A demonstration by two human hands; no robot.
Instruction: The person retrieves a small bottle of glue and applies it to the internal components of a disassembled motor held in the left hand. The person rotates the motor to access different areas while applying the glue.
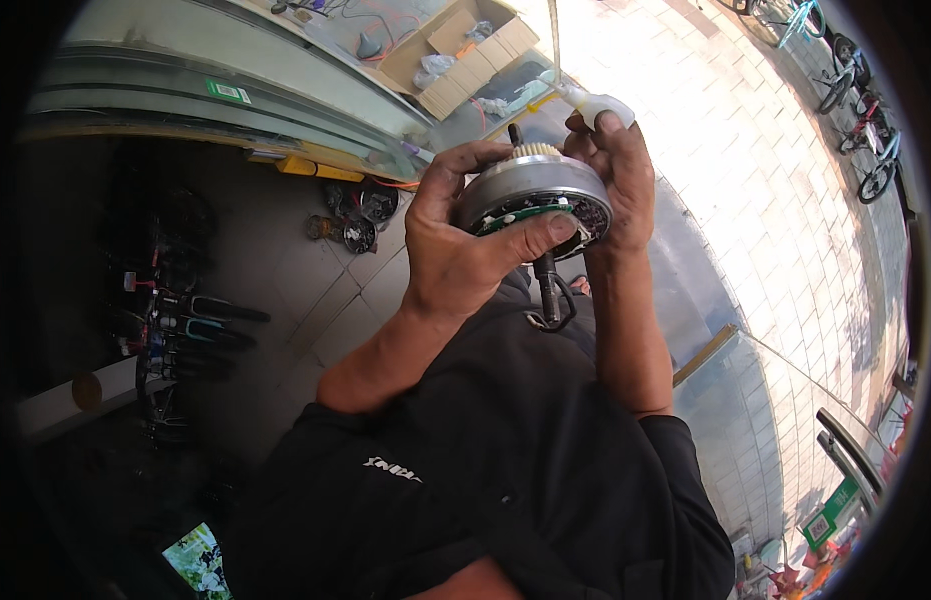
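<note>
My left hand [460,235] is wrapped round a hub motor [533,190], with its thumb across the underside. The motor is a round silver drum held up in front of my chest. A pale toothed gear [535,150] sits on its top. Beneath the rim shows a green circuit board [510,217], and a dark shaft with a black cable [551,295] hangs below. Close against the motor's far right side, my right hand [620,175] pinches a white rounded object [597,105] between thumb and fingers. I cannot make out its exact kind.
Behind my hands, a cardboard box [465,65] with plastic bags stands on a glass-topped counter [335,75]. Dark round parts [360,232] lie on the tiled floor at the left, near a parked bike [175,330]. More bicycles [865,130] stand on the sunlit paving at the right.
</note>
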